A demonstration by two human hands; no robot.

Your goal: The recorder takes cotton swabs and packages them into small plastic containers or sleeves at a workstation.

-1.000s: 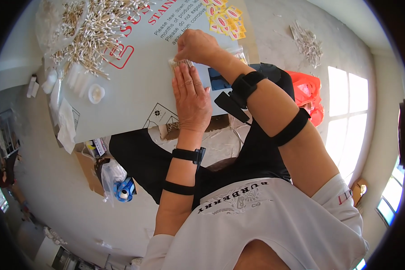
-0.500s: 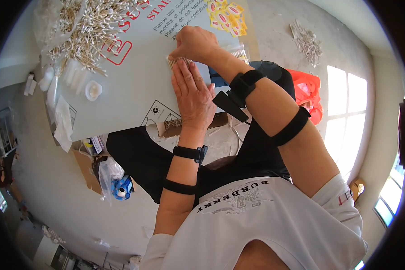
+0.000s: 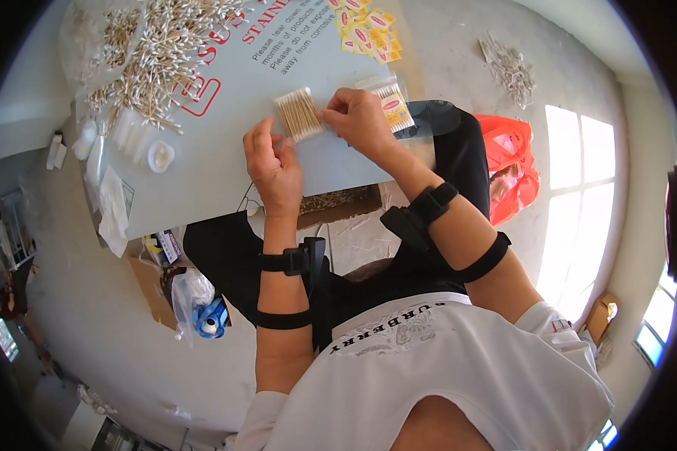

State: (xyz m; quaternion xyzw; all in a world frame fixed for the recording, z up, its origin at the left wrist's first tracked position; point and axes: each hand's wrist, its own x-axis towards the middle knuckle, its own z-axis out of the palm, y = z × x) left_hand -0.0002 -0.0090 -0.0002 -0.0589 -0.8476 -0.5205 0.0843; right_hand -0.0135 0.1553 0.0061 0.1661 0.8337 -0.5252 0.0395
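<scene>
A flat clear bag of cotton swabs (image 3: 299, 115) with wooden sticks lies on the grey tabletop (image 3: 210, 180). My right hand (image 3: 361, 122) is at the bag's right edge, thumb and forefinger pinched on its margin. Beside the bag's lower left side is my left hand (image 3: 273, 169), its fingers loosely bent and apart, with nothing visible held in it. Just past my right hand lie filled swab packets (image 3: 395, 107) with yellow and red labels, partly covered by that hand. Loose yellow label cards (image 3: 366, 31) are spread at the far right of the table.
A large heap of loose cotton swabs (image 3: 162, 56) covers the far left. Near it are white cylinders (image 3: 132, 134), a small round white tub (image 3: 160, 156) and a white sheet (image 3: 113, 210) over the edge. An open carton (image 3: 338, 204) sits below; a red bag (image 3: 508, 158) is on the floor.
Both hands have come off the swab bag's top, uncovering it. My left hand moved left and its fingers bent; my right hand moved right and nearer, to the bag's right edge.
</scene>
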